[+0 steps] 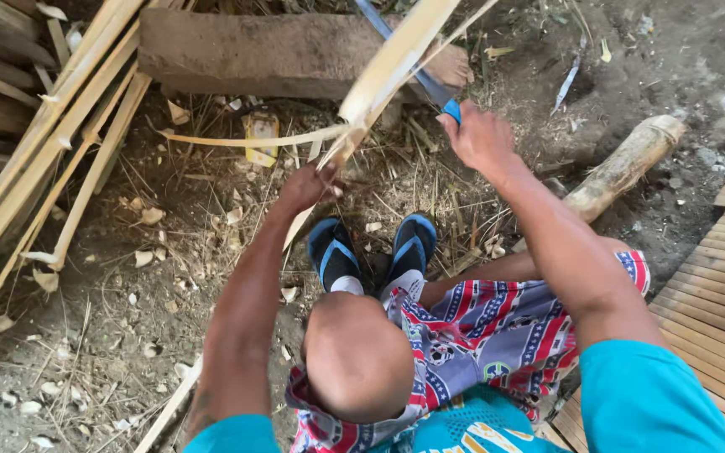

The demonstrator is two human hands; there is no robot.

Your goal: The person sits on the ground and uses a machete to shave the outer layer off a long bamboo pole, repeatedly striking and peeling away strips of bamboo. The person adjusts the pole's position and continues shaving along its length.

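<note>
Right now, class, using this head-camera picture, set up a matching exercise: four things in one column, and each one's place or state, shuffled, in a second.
1 left hand
2 right hand
3 log
4 sandals

A on the feet
B grips the blue knife handle
C holds the bamboo strip
D lies on the dirt at right

1-C, 2-B, 3-D, 4-A

Open dirt lies to the left of the left hand (304,186), littered only with shavings. Ahead, the wooden block (262,52) bars the way, stacked bamboo slats (60,126) crowd the far left, and a log (627,164) lies right of the right hand (480,138).
</note>
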